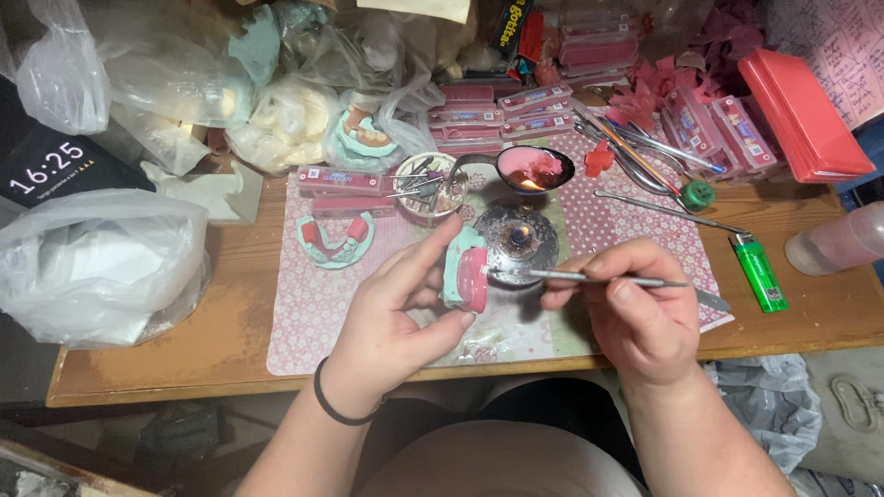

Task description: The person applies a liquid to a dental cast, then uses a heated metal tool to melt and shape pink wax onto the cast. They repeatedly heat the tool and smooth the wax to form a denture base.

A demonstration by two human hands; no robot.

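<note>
Two hands were held above the pink patterned mat (313, 313) on the wooden table (221, 340). A pale green plaster dental cast with pink wax (466, 272) was clamped upright in the fingers of the left hand (396, 317) — just in front of the small round burner (518, 236). A thin metal wax-carving tool (608, 279) was gripped in the right hand (635, 313), its tip touching the pink wax. A metal spoon of melted pink wax (532, 168) lay beyond the burner, and a green lighter (759, 271) lay well to the right.
</note>
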